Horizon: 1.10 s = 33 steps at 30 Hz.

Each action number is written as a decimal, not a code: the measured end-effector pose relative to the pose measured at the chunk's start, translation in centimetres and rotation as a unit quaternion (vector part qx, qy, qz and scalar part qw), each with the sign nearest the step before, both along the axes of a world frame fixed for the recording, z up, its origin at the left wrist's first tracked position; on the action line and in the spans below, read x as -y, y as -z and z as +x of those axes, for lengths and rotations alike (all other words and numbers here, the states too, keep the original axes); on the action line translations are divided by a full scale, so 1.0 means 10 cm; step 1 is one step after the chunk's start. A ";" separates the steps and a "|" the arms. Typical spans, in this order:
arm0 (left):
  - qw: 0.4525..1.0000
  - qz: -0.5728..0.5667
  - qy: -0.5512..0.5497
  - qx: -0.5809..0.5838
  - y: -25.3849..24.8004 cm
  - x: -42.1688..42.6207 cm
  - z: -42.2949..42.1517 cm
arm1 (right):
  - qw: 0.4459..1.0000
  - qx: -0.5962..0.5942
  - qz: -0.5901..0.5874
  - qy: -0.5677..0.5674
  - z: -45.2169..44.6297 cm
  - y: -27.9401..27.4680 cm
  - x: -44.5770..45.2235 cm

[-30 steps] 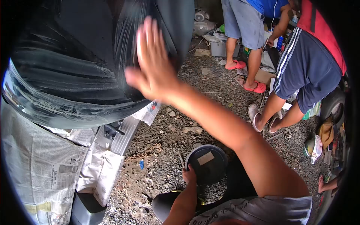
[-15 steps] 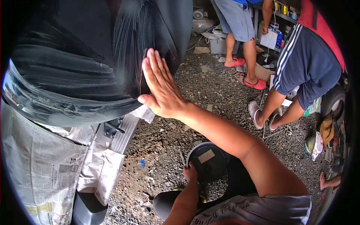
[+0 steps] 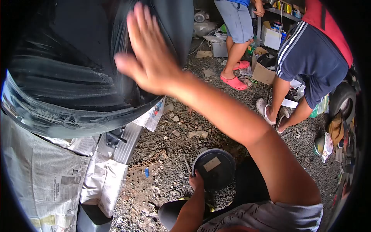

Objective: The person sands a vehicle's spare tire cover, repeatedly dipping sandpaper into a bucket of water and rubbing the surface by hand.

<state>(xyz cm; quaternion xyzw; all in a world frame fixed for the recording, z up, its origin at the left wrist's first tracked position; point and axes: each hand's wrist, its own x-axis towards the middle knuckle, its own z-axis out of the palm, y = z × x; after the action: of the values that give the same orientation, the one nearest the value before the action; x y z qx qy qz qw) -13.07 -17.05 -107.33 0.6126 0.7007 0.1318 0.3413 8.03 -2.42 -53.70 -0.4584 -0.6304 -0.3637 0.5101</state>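
My right hand (image 3: 148,54) is stretched out over the dark curved vehicle body panel (image 3: 89,34), fingers extended and thumb out to the side, slightly blurred. It appears to lie flat against the panel, whose surface has pale streaky smears. Low down, the fingers of my left hand (image 3: 196,180) are closed on the rim of a round dark bucket (image 3: 213,151). A small tan rectangular piece (image 3: 211,164) sits inside the bucket.
Newspaper (image 3: 42,166) covers the bumper area below the panel. Gravel (image 3: 181,135) with scraps forms the ground. One person in denim shorts (image 3: 236,21) and another in dark striped shorts (image 3: 315,62) stand nearby. A cardboard box (image 3: 262,73) and a tyre (image 3: 343,102) lie further off.
My right hand has moved up and left across the panel. My left hand stays at the bucket. The person in denim shorts has shifted their feet and hand.
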 end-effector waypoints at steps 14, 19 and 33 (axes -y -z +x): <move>1.000 -0.021 0.004 0.009 0.05 0.03 -0.02 | 0.998 -0.060 0.003 -0.033 0.13 -0.97 0.03; 0.999 -0.029 0.004 0.020 0.00 -0.01 0.01 | 0.999 0.039 0.020 0.009 -0.54 -0.36 0.06; 0.999 -0.012 -0.004 0.047 -0.10 0.03 -0.03 | 0.966 0.128 0.175 0.137 -1.15 -0.80 -0.04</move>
<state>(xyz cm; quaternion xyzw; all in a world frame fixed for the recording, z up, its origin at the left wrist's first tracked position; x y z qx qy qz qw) -13.33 -17.36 -106.29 0.5988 0.6877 0.1532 0.3809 -3.42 -2.04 -45.68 -0.3937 -0.5483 -0.5906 0.4423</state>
